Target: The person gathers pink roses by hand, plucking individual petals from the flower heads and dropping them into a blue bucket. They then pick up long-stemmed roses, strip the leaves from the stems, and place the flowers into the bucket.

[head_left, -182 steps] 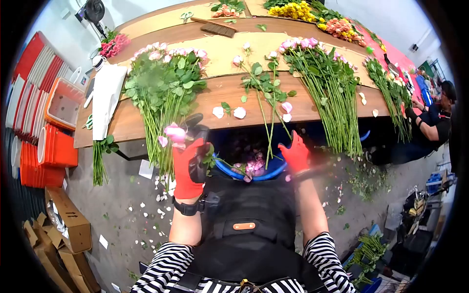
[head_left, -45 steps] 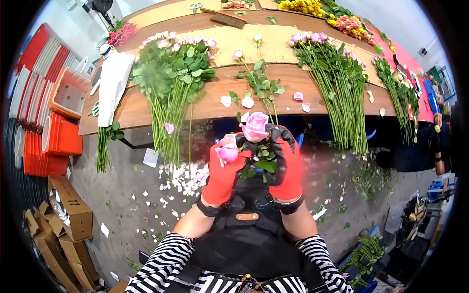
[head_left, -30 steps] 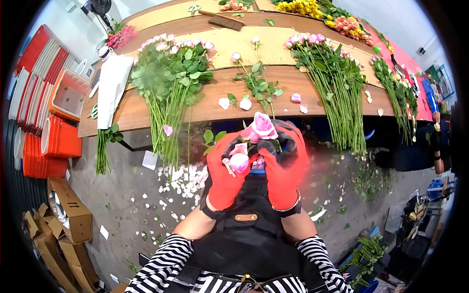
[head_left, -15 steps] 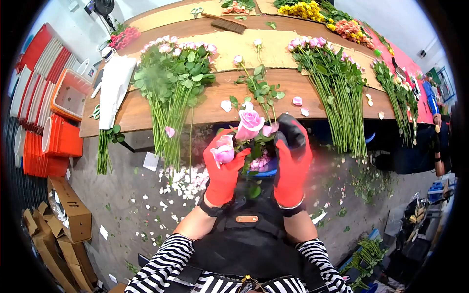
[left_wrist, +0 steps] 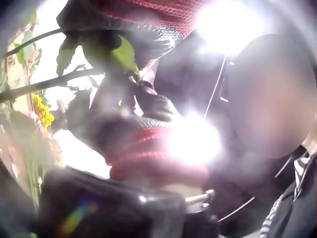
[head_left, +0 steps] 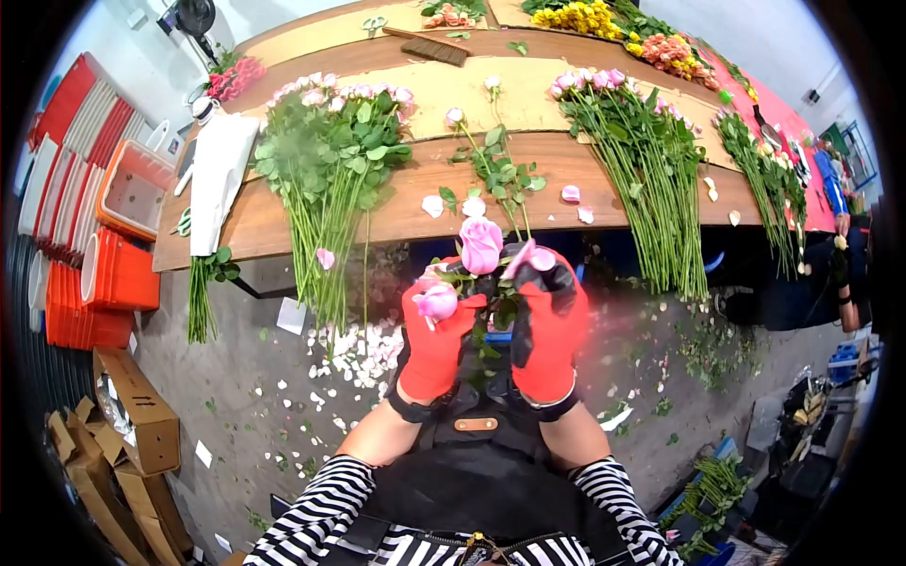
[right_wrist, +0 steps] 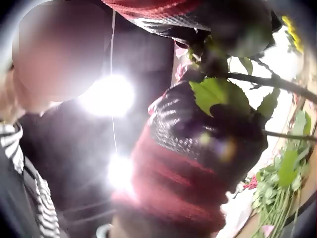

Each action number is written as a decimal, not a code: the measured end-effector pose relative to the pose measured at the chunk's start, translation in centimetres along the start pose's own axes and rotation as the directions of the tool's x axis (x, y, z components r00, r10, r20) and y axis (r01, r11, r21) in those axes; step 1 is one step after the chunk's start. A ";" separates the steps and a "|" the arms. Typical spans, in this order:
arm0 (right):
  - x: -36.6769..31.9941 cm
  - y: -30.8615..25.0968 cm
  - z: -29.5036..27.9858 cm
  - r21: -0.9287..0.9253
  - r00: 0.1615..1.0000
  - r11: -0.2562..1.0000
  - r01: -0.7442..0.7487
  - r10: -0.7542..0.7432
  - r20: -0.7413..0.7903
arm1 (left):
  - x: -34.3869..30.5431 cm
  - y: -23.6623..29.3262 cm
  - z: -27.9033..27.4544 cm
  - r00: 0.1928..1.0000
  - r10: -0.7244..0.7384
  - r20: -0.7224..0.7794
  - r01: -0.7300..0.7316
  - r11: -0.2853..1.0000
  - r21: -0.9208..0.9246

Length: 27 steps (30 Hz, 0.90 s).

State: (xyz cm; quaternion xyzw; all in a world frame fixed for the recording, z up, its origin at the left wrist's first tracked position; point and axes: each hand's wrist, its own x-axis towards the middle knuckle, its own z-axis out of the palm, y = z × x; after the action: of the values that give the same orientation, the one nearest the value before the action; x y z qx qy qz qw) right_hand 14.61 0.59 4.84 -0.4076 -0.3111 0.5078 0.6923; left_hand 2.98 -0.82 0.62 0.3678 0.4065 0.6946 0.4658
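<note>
- Rose point(head_left: 481, 247), pink and full, stands upright at the frame's centre; the left grip point(head_left: 436, 341) grasps it below the bloom, probably to keep the head unbruised.
- Second rose point(head_left: 437, 302) sits lower, against the left grip, seemingly tucked there to spare the right. That makes two held; the wrist views show two stems.
- Right grip point(head_left: 549, 325) pinches a petal point(head_left: 531, 259) beside the upright rose; whether it is detached, I cannot tell.
- Two loose roses, one left point(head_left: 455, 116) and one right point(head_left: 492, 83), lie at upper centre, heads on cardboard point(head_left: 425, 99), perhaps for padding.
- Two large bunches flank them, left point(head_left: 326, 141) and right point(head_left: 642, 170); stems overhang the table point(head_left: 566, 160), likely for easy lifting. Their heads are too crowded to count.
- Four petals lie at the table's near centre.
- Two scissors, one at top point(head_left: 375, 24) and one at left point(head_left: 183, 224), and one brush point(head_left: 434, 49) lie clear of the stems, presumably out of the way.
</note>
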 end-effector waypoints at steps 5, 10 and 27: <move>1.8 -0.2 -0.8 -0.165 0.994 0.980 0.111 -0.112 0.002 | 0.7 1.9 -0.2 0.975 -0.221 -0.018 0.219 0.971 -0.092; 1.9 -1.9 -1.3 -0.338 0.963 0.906 0.256 -0.206 0.177 | 0.8 -1.5 -1.4 0.991 0.129 0.020 -0.131 0.976 0.175; 1.2 -1.8 -0.2 -0.139 0.962 0.989 -0.047 0.083 0.262 | 0.8 1.1 -0.2 0.978 0.022 0.208 -0.057 0.985 0.160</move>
State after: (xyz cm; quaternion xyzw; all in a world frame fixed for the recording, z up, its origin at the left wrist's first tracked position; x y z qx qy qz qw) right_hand 15.90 1.40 6.33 -0.3903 -0.4206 0.5589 0.5987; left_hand 2.19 -0.38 1.63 0.4832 0.4049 0.6258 0.4593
